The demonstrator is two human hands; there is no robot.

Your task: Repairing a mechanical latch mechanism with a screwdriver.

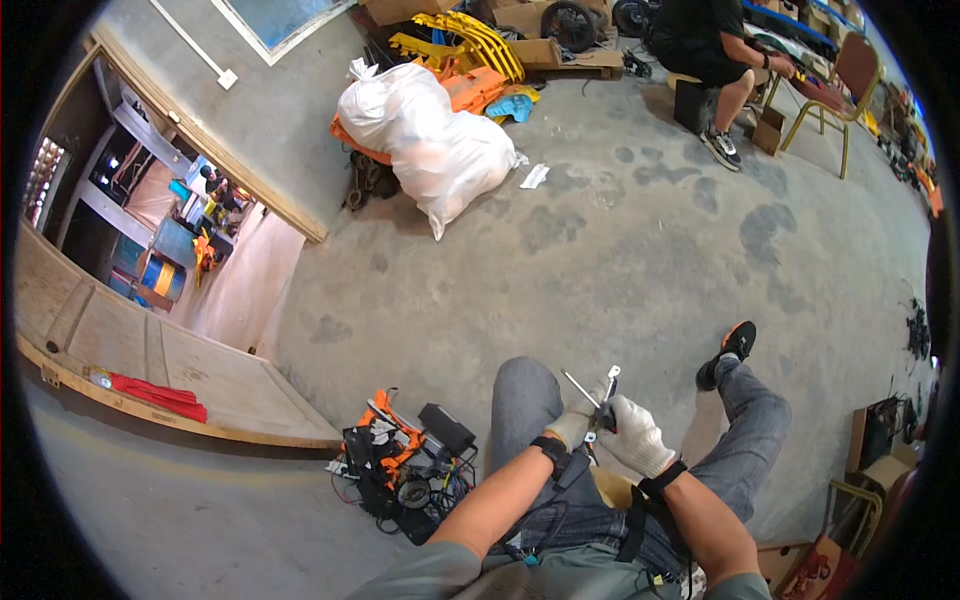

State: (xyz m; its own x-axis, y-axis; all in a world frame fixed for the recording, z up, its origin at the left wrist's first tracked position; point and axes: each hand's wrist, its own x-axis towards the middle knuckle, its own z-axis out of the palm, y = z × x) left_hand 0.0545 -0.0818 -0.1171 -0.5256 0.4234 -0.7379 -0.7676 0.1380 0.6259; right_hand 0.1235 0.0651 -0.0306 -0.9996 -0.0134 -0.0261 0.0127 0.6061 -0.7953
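Both my hands wear white knit gloves and meet above my lap, between my knees. From my right hand [634,433] the thin metal shaft of a screwdriver [579,387] points up and to the left, its dark handle mostly covered by the fingers. My left hand [571,426] grips a small dark part [613,381] with light metal tabs at its ends. Much of that part is hidden behind the gloves, so its kind is unclear. The screwdriver shaft passes close to it; whether they touch I cannot tell.
A pile of cables, orange plastic and black boxes [412,480] lies on the floor to my left. White sacks [457,150] lean on orange items ahead. Another person [731,67] sits beside a chair [847,82]. An open wooden door [202,375] stands left, with a red umbrella [157,397].
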